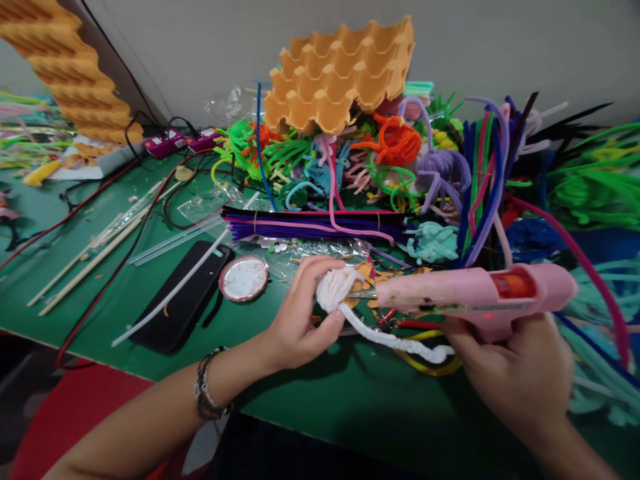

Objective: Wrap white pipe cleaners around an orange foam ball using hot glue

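We see a green worktop (150,313) whose far right part lies buried under a heap of pipe cleaners (450,167), so its far edge there is hidden. An orange egg tray (340,73) leans on top of that heap; a second tray (65,60) is cut off at the top left corner of the view. Near the left edge lie wooden sticks (90,257) and red cable (115,267), with a black phone (183,293) and a round lid (243,278) nearer the middle.

Our right hand (515,373) is clenched round the grip of a pink glue gun (475,293), close to the near edge; the fingers themselves are blurred, and the trigger is hidden under the gun's body. The gun's nozzle touches a white pipe cleaner (340,293), coiled into a ball at one end with a tail trailing right. Our left hand (300,320) pinches that ball between thumb and fingers, above the middle of the near edge. A bracelet (207,390) sits on the left wrist. What lies under the ball is hard to make out.
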`<state>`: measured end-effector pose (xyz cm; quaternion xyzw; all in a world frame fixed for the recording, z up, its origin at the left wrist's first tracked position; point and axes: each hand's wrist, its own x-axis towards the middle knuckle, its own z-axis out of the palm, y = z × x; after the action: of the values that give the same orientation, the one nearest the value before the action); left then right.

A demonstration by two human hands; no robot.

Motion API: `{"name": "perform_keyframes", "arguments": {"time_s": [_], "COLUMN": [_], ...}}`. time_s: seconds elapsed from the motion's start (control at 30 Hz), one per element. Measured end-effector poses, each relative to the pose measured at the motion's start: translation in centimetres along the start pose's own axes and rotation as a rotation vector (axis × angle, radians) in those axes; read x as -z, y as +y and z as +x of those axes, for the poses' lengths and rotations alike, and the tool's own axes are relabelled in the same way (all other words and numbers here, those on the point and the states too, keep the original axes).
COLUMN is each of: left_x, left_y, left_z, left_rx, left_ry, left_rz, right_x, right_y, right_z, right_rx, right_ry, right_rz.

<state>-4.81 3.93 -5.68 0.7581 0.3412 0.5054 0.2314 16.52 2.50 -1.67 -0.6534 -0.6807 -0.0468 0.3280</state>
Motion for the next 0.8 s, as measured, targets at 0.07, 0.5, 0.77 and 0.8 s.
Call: {"name": "perform_keyframes", "arguments": {"time_s": [0.07,0.5,0.77,0.8], "left_x": [-0.03,-0.15,-0.17,-0.19], "left_y": [-0.04,-0.22,-0.33,-0.33], "left_z": [-0.01,-0.19,-0.27,-0.26], "left_rx": [0.0,0.001,0.01,0.018], "left_ry": [0.004,-0.008,-0.006,-0.005], "left_rz": [-0.012,-0.04,-0.057,-0.063], "right_x": [0.13,0.05,-0.14,-0.13], "right_y": [-0.09,0.43,0.76,0.72], "right_z": [0.32,0.29,-0.23,-0.19], "right_rx": [-0.016,0.046,0.109,0.106], "right_ry": [-0.002,0.066,0.087,0.085], "right_rz": [-0.01,-0.047,-0.04,-0.036]}}
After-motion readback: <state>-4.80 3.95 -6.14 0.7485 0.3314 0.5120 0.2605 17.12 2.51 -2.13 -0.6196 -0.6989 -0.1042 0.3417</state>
